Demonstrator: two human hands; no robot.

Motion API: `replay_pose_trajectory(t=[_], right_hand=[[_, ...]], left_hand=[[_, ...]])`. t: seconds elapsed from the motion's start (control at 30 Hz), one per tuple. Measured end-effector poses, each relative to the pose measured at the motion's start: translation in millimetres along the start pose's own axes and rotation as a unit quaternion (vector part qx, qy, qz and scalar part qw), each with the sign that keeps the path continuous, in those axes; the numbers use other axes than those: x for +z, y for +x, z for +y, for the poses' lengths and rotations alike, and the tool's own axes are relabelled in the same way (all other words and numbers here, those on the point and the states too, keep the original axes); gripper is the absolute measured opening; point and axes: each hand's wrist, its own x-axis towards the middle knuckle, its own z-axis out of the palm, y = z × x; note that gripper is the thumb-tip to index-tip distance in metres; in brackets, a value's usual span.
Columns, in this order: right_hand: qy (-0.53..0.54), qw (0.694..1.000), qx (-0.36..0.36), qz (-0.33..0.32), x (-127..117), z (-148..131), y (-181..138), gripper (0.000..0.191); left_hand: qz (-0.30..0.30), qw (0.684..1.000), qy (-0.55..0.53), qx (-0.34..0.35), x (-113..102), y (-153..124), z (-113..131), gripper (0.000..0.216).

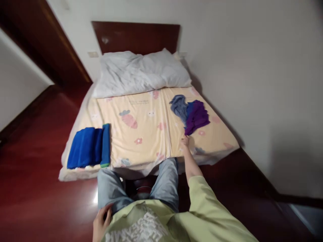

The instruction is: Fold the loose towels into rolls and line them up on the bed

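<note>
My right hand (185, 141) reaches forward to the right part of the bed, its fingers closed on the near corner of a crumpled purple cloth (198, 117). Bunched against that cloth are a grey-blue cloth (179, 106) and a bit of brighter blue fabric (189, 109). Down by my left thigh, my left hand (102, 218) rests with bent fingers, thumb apart, holding nothing visible. At the bed's left front corner lie folded blue towels (84, 148), beside a narrow folded blue cloth with green edging (105, 144).
The bed (148, 141) has a pale yellow sheet with carrot and flower prints. White pillows (143, 72) lie against the dark wooden headboard (138, 37). A white wall (252, 84) stands to the right. Dark red floor (37, 188) shows at the left. My knees touch the bed's front edge.
</note>
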Motion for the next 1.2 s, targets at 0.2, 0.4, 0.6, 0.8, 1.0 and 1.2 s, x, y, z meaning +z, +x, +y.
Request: replay_pose_trajectory(t=[0.2, 0.4, 0.6, 0.8, 1.0, 1.2], right_hand=[[0.033, 0.998, 0.049, -0.024, 1.7, 7.5, -7.2, 0.02], [0.101, 0.993, 0.045, -0.045, -4.8, 11.4, -37.9, 0.025], [0.226, 0.969, -0.013, -0.099, -4.5, -26.0, -85.6, 0.043], [0.298, 0.924, -0.051, -0.235, 17.9, -107.9, -183.7, 0.049], [0.396, 0.839, -0.051, -0.369, 43.9, -173.9, -309.9, 0.037], [0.432, 0.811, -0.041, -0.392, 44.1, -175.8, -360.8, 0.028]], left_hand=[[-0.006, 1.0, 0.017, 0.013, -0.2, 3.0, 14.7, 0.061], [-0.02, 0.999, 0.018, 0.023, 4.5, 3.8, 12.3, 0.052], [-0.014, 1.0, 0.016, 0.021, 6.2, 5.2, 9.4, 0.049], [-0.023, 0.997, -0.067, 0.014, 17.8, 15.5, 27.5, 0.046], [-0.072, 0.92, -0.372, -0.097, 66.5, 59.9, 81.2, 0.07], [-0.057, 0.836, -0.515, -0.178, 103.5, 97.2, 117.9, 0.07]])
